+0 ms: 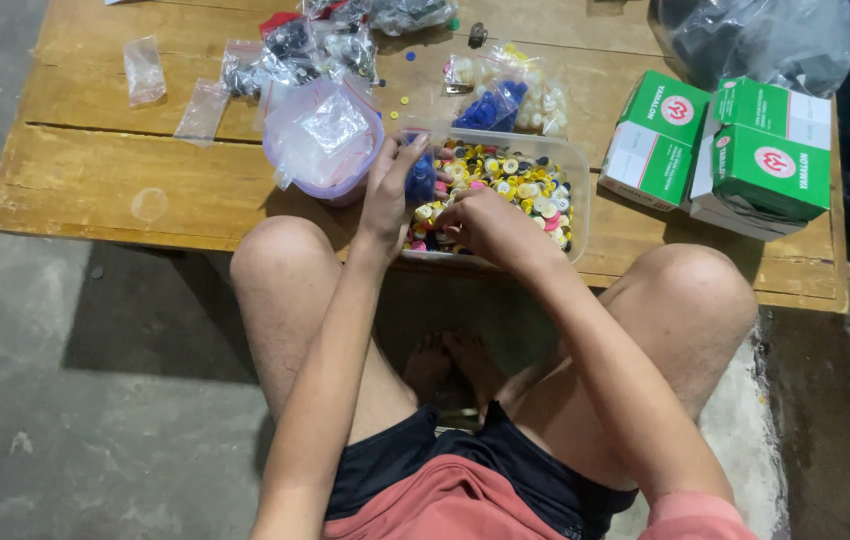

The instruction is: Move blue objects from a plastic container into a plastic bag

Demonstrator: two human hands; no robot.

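- Landmark: clear plastic tub [577,160], sitting near the front edge of the low wooden table [95,180], between the person's knees.
- I see the tub heaped with mixed buttons [515,185]: yellow, white, pink, dark, all loose.
- Left hand [392,190], at the tub's left rim, is closed around a small clear bag of blue buttons [421,178], held upright over the tub.
- Right hand [490,222] rests on the near side of the heap, fingers curled down into the buttons; I cannot tell whether it has pinched any.
- Left of the tub, touching it or nearly so: a pale purple bowl [280,155] stuffed with empty clear bags.
- Behind the tub: a filled bag of blue and white buttons [505,100], a few stray buttons loose on the wood.
- Right of the tub: three green-and-white cardboard boxes [735,150], closed, contents not visible.
- Far left of the tub: two empty small bags [145,70].
- Risk, my judgement: the bag mouth is small, so buttons could miss it and roll off the table.
- Risk: the tub is close to the table's edge; a push from the forearm could tip it.
- Risk: a slack grip could spill the blue ones back into the mix.
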